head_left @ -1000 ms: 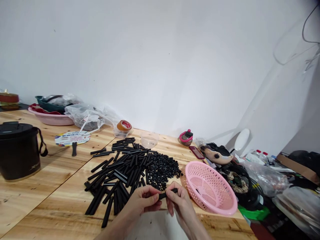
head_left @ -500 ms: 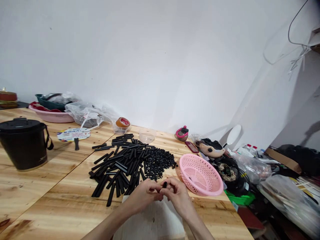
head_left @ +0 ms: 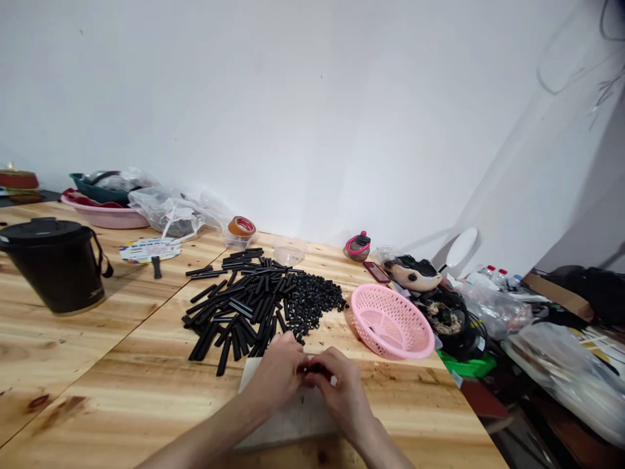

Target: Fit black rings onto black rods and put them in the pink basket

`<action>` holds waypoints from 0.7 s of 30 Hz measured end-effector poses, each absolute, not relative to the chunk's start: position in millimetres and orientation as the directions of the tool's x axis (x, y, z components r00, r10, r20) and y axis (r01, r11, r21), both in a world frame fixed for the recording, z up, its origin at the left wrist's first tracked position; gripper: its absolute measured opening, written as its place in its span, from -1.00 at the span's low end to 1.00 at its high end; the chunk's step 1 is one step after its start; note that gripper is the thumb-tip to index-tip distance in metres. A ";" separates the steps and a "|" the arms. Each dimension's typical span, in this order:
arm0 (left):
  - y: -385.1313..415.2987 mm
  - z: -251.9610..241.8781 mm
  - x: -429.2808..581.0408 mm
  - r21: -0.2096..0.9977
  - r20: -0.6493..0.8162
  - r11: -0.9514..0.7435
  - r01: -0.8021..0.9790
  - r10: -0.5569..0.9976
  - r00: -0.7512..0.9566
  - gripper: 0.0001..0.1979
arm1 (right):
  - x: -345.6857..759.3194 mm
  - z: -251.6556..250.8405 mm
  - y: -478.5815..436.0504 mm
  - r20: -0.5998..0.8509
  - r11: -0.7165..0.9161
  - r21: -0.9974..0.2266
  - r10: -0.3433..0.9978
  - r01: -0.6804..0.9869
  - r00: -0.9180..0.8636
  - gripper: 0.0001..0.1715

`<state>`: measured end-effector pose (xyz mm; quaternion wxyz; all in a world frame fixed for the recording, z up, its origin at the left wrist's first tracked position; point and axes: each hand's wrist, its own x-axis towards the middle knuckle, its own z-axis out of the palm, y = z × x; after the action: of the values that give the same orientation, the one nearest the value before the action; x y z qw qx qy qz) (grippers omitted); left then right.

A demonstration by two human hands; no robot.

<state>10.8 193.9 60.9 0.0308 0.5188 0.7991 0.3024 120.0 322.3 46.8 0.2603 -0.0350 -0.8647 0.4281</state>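
Observation:
My left hand (head_left: pixel 276 374) and my right hand (head_left: pixel 342 391) meet over a pale board (head_left: pixel 288 423) near the table's front edge. Both hands pinch a short black tube (head_left: pixel 312 369) between their fingertips. Just beyond the hands lies a heap of long black tubes (head_left: pixel 239 306). To its right sits a pile of small black pieces (head_left: pixel 312 303). A pink plastic basket (head_left: pixel 390 322) stands to the right of the hands, with almost nothing in it.
A black bucket with a lid (head_left: pixel 56 264) stands at the left on the wooden table (head_left: pixel 122 391). Plastic bags (head_left: pixel 170 212), a pink basin (head_left: pixel 105 215) and a tape roll (head_left: pixel 241 228) line the wall. Clutter, bottles and bags crowd the right side (head_left: pixel 488 312).
My hands have dropped lower onto the pale board and drawn closer together around the tube. The view has shifted, so the piles and basket sit further away.

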 end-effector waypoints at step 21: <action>183.7 69.3 -24.3 0.850 0.098 0.209 0.484 0.839 -0.536 -0.65 | 105.8 55.4 351.0 0.060 -0.086 -0.991 0.397 -0.103 -0.916 -0.71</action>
<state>-24.3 183.7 69.3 0.1974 0.4396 0.7520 0.4497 105.8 351.0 55.4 0.1716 -0.1127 -0.6538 0.7283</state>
